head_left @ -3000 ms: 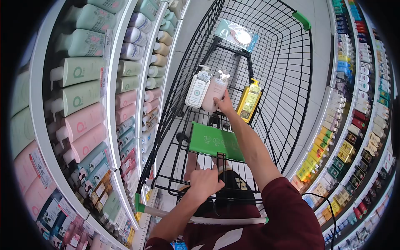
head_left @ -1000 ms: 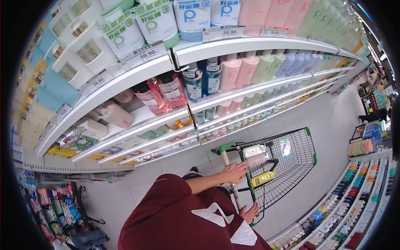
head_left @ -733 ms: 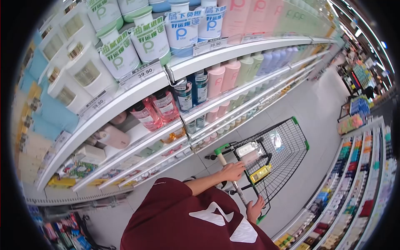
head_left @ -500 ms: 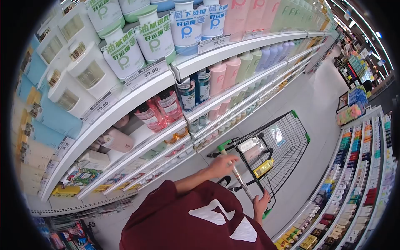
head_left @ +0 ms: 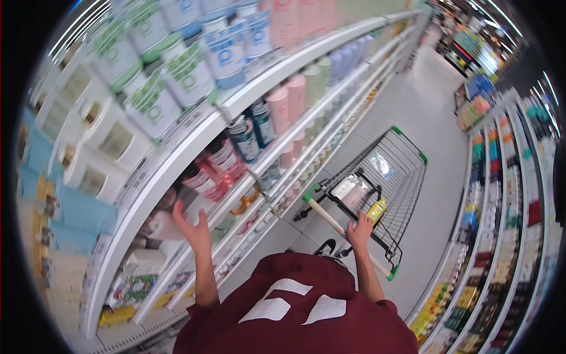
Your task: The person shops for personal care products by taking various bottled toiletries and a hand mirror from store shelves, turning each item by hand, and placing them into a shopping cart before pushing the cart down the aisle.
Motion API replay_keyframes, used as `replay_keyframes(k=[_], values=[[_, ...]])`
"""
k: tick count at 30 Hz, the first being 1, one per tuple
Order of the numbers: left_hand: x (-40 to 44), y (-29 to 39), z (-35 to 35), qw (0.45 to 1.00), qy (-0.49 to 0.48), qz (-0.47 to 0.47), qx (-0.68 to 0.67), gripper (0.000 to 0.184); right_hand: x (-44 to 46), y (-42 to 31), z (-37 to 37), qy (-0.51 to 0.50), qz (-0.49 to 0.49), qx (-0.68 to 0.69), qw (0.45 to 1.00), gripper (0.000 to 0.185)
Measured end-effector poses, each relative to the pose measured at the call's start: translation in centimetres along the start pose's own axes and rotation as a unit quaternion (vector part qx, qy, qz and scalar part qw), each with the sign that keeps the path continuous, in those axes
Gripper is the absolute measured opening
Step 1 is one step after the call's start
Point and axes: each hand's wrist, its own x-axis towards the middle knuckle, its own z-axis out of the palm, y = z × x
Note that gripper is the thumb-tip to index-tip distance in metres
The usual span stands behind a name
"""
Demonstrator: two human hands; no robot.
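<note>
My left hand (head_left: 193, 229) reaches to the shelf on the left, thumb and fingers apart. Its fingertips are beside a pale pink bottle (head_left: 160, 228) on a lower shelf; contact between them cannot be made out. Red-pink bottles (head_left: 203, 180) stand just beyond. My right hand (head_left: 358, 232) is wrapped over the middle of the shopping cart handle (head_left: 328, 216). Near its fingers, a yellow package (head_left: 376, 210) lies in the cart (head_left: 407, 177). A white package (head_left: 344, 186) and a pinkish package (head_left: 356, 196) lie next to it.
Shelves of bottles with a white edge (head_left: 177, 144) curve along my left. Another stocked shelf unit (head_left: 489, 236) borders the aisle on the right. The tiled floor (head_left: 401, 112) runs ahead to display stands (head_left: 476, 100). My shoe (head_left: 326, 246) is behind the cart.
My left hand has left the cart handle and moved left to the pale pink bottle. The right hand has shifted from the handle's right end to its middle. The view has turned.
</note>
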Motion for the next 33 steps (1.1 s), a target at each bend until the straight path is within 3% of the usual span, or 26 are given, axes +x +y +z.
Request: replay_keyframes(k=[3, 6, 13, 21, 27, 28, 30, 32, 33], values=[[1.4, -0.6, 1.0, 0.999, -0.031, -0.002, -0.010, 0.077, -0.3, 1.0, 1.9, 0.081, -0.011, -0.011, 0.997, 0.039], [2.3, 0.9, 2.3, 0.996, -0.075, -0.024, -0.039, 0.081, -0.7, 0.5, 1.6, 0.093, 0.002, 0.004, 0.996, 0.026], [3.6, -0.8, 3.8, 0.985, -0.125, -0.068, -0.099, 0.084, -0.7, 0.7, 1.6, 0.069, 0.005, 0.034, 0.997, 0.026], [4.6, -0.3, 3.6, 0.982, -0.152, -0.039, -0.106, 0.077, -1.0, 0.8, 1.5, 0.051, 0.011, 0.008, 0.999, 0.022], [1.4, 0.8, 3.2, 0.999, 0.001, -0.008, -0.034, 0.067, -0.6, 0.3, 0.9, 0.037, 0.005, 0.012, 0.999, 0.018], [0.9, 0.3, 3.1, 0.998, 0.011, 0.021, -0.060, 0.064, -0.5, 0.4, 1.0, 0.033, 0.003, 0.013, 0.999, 0.018], [-1.2, 1.1, 2.7, 0.979, 0.040, 0.157, -0.122, 0.065, -0.5, 0.7, 1.3, 0.034, 0.005, 0.019, 0.999, 0.017], [-2.0, 3.6, 1.7, 0.938, 0.063, 0.329, -0.094, 0.069, -0.4, 0.5, 1.2, 0.034, 0.001, 0.017, 0.999, 0.017], [-2.6, 5.2, 1.3, 0.928, 0.075, 0.349, -0.109, 0.071, -0.5, 0.6, 1.1, 0.036, -0.001, 0.014, 0.999, 0.016]])
